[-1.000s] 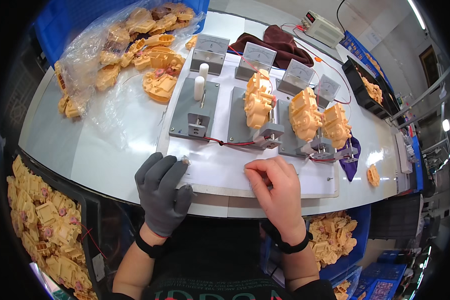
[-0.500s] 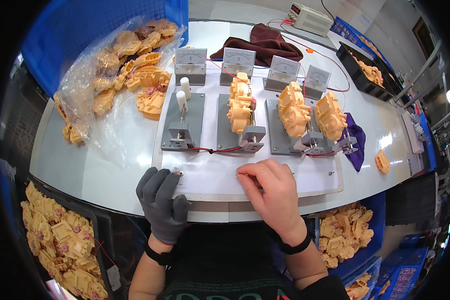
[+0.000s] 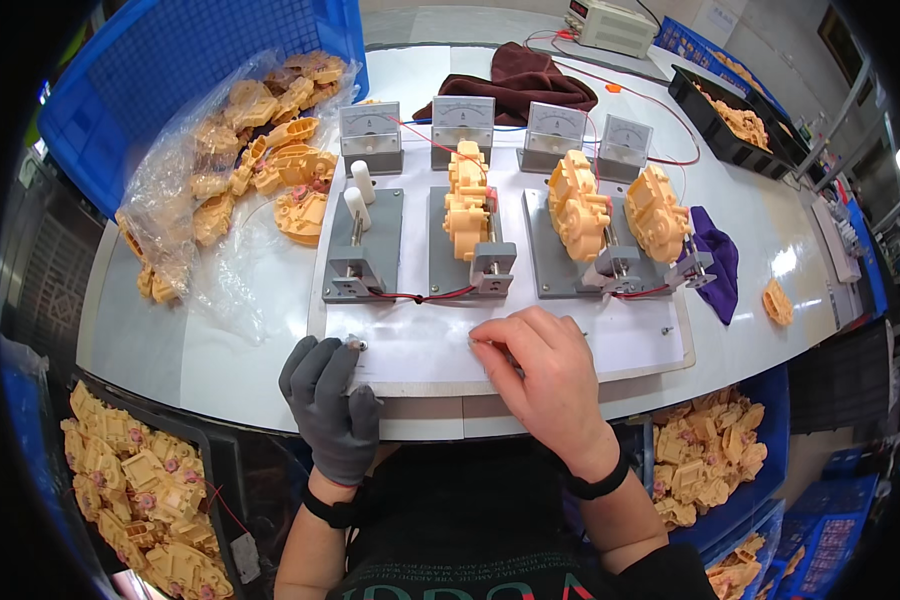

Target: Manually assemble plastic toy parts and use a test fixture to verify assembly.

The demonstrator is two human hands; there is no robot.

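Note:
My left hand (image 3: 332,405), in a grey glove, lies on the white board (image 3: 420,375) with fingers bent and thumb apart. Its bare index fingertip rests against a small metal toggle switch (image 3: 357,344). My bare right hand (image 3: 545,375) has thumb and index finger closed around another small switch (image 3: 472,341), mostly hidden by the fingertips. Beyond the hands stand grey test fixtures. The leftmost fixture (image 3: 382,240) bears two white pegs (image 3: 358,205) and no housing. Yellow plastic gearbox housings sit on the others: one in the middle (image 3: 467,205), two at right (image 3: 578,210) (image 3: 657,215).
Analog meters (image 3: 462,115) line the board's back. Bagged yellow housings (image 3: 300,170) spill from a blue crate (image 3: 200,90) at left. Bins of housings (image 3: 135,485) (image 3: 705,460) flank me below the table. A purple cloth (image 3: 715,265) and one loose yellow part (image 3: 777,302) lie right.
The view has shifted slightly. Both hands stay at the same switches, with hardly any movement of the fingers.

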